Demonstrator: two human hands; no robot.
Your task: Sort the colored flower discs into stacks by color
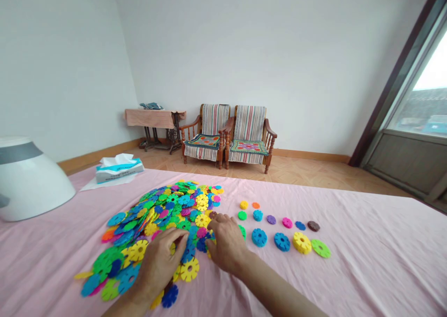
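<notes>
A heap of flower-shaped plastic discs (172, 198) in many colours lies on the pink cloth, spilling towards me. My left hand (162, 254) is over the near part of the heap, thumb and index tips together; whatever they may pinch is hidden. A yellow disc (189, 269) lies just right of that hand. At the heap's right edge is my right hand (226, 242), fingers bent and thumb apart, close to a dark blue disc (202, 243). It partly covers a green disc (243, 232) behind it.
Right of my hands are rows of sorted discs, including a blue stack (259, 237), a yellow stack (302, 242) and a lime disc (321, 248). A tissue box (119, 170) and a white-and-grey appliance (33, 182) stand at left. Two wooden armchairs (248, 147) are beyond the cloth.
</notes>
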